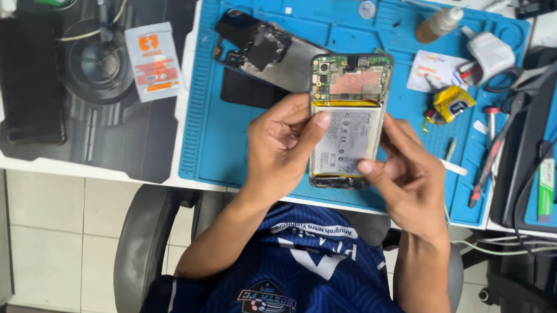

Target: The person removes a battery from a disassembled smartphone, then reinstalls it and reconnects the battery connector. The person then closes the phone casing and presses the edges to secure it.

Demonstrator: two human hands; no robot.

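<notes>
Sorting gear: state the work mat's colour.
Blue; the mat shows best in the head view, under the opened phone.

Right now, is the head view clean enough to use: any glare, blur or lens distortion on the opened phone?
Head view: even, soft light and faint shadows; the opened phone is sharp in both hands, left hand and right hand. Mild sheen on its battery, no blown glare. Slight wide-angle bending at the edges of the blue mat.
</notes>
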